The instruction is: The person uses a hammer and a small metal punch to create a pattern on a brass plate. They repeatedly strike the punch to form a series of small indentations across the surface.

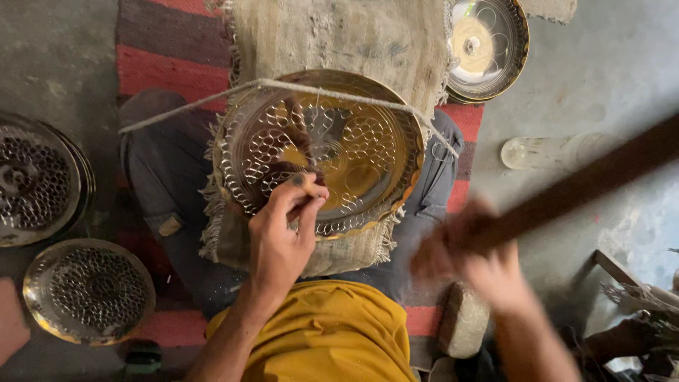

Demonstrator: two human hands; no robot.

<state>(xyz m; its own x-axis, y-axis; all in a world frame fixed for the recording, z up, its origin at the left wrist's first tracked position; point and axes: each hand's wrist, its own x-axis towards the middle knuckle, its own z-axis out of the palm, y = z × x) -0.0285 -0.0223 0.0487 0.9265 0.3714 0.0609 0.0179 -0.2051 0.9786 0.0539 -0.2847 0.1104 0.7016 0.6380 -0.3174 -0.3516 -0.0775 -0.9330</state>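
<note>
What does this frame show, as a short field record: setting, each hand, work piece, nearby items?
setting: person seated cross-legged on a striped rug
left hand: pinches a small tool against the brass plate
right hand: motion-blurred, grips a long wooden stick
work piece: round plate with circle pattern, on burlap, a cord stretched across it
nearby: two patterned plates left, one upper right

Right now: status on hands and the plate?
Left hand pinches a small tool on brass plate. Right hand, blurred, grips wooden stick. Cord crosses the plate's top.
</note>
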